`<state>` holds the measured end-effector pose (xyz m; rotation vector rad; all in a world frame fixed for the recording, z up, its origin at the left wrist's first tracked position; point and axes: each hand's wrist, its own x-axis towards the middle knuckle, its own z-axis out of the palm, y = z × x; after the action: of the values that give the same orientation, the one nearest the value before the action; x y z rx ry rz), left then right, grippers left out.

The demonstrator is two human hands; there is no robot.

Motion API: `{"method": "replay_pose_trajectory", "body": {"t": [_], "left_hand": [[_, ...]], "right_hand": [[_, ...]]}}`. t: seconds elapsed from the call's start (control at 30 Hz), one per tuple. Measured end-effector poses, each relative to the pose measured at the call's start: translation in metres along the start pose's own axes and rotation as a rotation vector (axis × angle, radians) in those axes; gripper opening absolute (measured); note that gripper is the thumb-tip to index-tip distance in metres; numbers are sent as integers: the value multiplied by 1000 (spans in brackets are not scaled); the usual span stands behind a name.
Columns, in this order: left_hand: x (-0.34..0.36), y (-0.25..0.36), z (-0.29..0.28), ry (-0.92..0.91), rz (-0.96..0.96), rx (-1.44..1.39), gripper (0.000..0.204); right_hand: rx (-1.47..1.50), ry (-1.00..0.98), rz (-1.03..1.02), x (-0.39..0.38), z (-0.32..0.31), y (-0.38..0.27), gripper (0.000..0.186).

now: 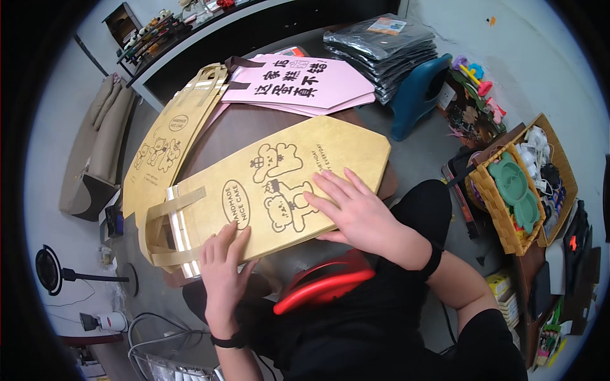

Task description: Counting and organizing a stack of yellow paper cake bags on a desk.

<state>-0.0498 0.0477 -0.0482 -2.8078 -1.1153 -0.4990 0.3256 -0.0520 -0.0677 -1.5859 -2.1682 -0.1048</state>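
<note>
A tan cake bag (216, 181) with printed bears lies flat on top of a stack of similar bags on the brown table, its handle loops (181, 203) toward the left. My right hand (359, 213) rests on the printed face, fingers stretched out, its thumb by the near edge. Near the handle end, my left hand (222, 257) touches the near edge with its fingers extended over the bag and its thumb apart. More tan bags (155, 146) form a pile at the left, partly overlapped by the front stack.
Pink bags (349, 79) with dark handles lie at the table's far side. Beyond them are plastic-wrapped dark packages (381, 47) and a blue chair (416, 95). A wicker basket (502, 219) with green trays stands at right. A red object (324, 282) sits before my body.
</note>
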Motion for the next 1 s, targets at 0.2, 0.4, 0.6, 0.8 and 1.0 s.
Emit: {"method": "replay_pose_trajectory", "body": {"t": [0.2, 0.4, 0.6, 0.8, 1.0], "left_hand": [[5, 15, 4, 32, 10, 3, 87], [7, 26, -3, 2, 45, -37, 84], [11, 20, -52, -131, 18, -285, 95], [39, -11, -124, -152, 29, 6, 87], [-16, -127, -47, -408, -126, 90, 98]], "right_hand": [[-29, 3, 22, -7, -11, 4, 96], [-70, -67, 26, -13, -20, 7, 103], [49, -120, -13, -1, -67, -15, 107], [18, -69, -57, 22, -48, -27, 107], [5, -120, -27, 18, -12, -21, 114]]}}
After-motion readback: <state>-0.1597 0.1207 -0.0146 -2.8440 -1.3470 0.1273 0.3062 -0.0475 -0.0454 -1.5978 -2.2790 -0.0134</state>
